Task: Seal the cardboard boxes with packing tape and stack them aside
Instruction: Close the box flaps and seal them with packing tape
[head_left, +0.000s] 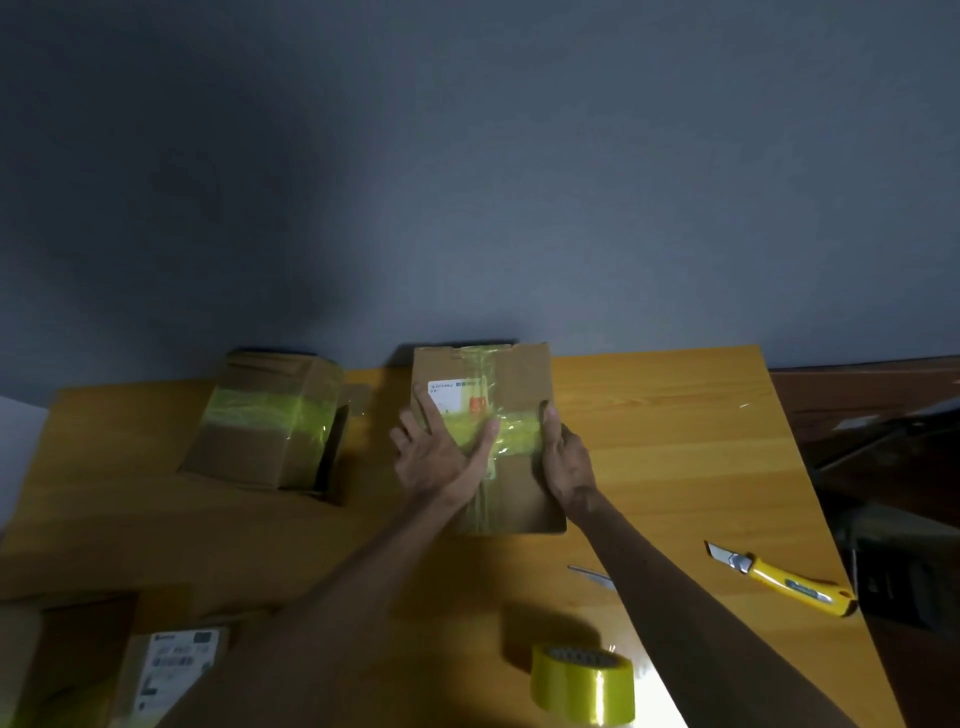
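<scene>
On yellow wooden table (675, 447) against grey wall (467, 156), left hand (441, 457) and right hand (566, 462), grips apart, press taped box (519, 499)

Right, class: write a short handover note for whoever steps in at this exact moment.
Left hand: flat, pressing tape on the centre box.
Right hand: steadying that box's right edge.
Tape roll stands near the front edge; yellow knife lies to the right.
Done: taped box at left.
Left: finish smoothing, stack it aside; labelled box at lower left looks unfinished.
</scene>
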